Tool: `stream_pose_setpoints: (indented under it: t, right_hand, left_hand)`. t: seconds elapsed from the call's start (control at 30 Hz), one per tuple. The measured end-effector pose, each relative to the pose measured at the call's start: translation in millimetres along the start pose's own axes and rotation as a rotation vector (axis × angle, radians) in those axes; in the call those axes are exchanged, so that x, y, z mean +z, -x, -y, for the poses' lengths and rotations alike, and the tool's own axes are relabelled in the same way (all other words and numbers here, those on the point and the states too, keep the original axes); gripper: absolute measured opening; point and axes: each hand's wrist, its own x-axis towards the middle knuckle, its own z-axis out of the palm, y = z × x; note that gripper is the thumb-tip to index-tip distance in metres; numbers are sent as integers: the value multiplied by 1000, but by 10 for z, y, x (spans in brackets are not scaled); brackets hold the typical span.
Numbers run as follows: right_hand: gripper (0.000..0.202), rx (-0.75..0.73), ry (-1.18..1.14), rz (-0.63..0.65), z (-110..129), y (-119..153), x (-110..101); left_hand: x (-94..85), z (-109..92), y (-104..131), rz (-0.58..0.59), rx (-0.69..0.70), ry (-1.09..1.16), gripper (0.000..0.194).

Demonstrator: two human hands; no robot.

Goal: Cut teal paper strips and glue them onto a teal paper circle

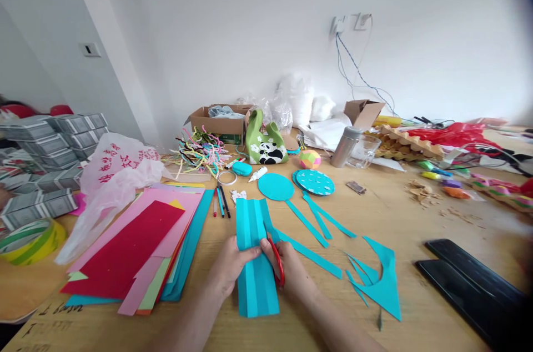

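Note:
A creased sheet of blue paper (pixel 252 291) stands in front of me, its folds running lengthwise. My left hand (pixel 230 266) grips it by the left edge, thumb across the front. In my right hand (pixel 291 271) are red-handled scissors (pixel 278 262), at the sheet's right edge; their blades are mostly hidden. A narrow strip of the paper leans away at the upper right. Beyond lie a blue paper circle (pixel 275 186), a white-marked blue disc (pixel 315 182) and several thin blue strips (pixel 310 252).
Coloured paper sheets (pixel 129 246) are stacked at the left, beside a plastic bag (pixel 119 169) and a tape roll (pixel 31 241). Blue offcuts (pixel 387 285) and black phones (pixel 458 291) lie to the right. A steel flask (pixel 347 146) and a panda bag (pixel 266 144) stand behind.

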Motion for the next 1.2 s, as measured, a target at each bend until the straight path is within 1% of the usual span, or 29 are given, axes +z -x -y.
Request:
stream_pose_setpoints:
  t: [0.07,0.2,0.33,0.43,0.57,0.63,0.83,1.0,1.1,1.2]
  right_hand:
    - [60,9,-12,-10,25,16,2]
    - [59,43,-58,10,62,49,8]
    - [58,76,-82,1,32,41,12]
    - [58,103,-59,33,3,16,8]
    - [58,22,-124,-6,27,11,9]
    - [57,18,-168,-24,47,20,14]
    - [57,118,-162,69,-10,4,10]
    - [57,57,-215,67,-60,-31,-7]
    - [57,39,-220,57,-38,-32,-5]
    - [57,-17,-222,23,-4,-32,-6]
  left_hand:
    - [-1,4,0,7,2,-4,46]
    - [15,-10,7,-5,-3,-6,45]
    - [29,-9,9,-21,-32,-2,47]
    - [23,12,4,-8,-38,-9,48]
    - [14,28,0,3,-24,-14,46]
    - [16,26,-2,5,-23,-16,45]
    - [25,37,0,3,-28,-13,45]
    - [35,60,0,3,-35,-11,47]
    - [42,65,-1,2,-38,-12,48]
    - [54,52,6,-14,-43,-22,49]
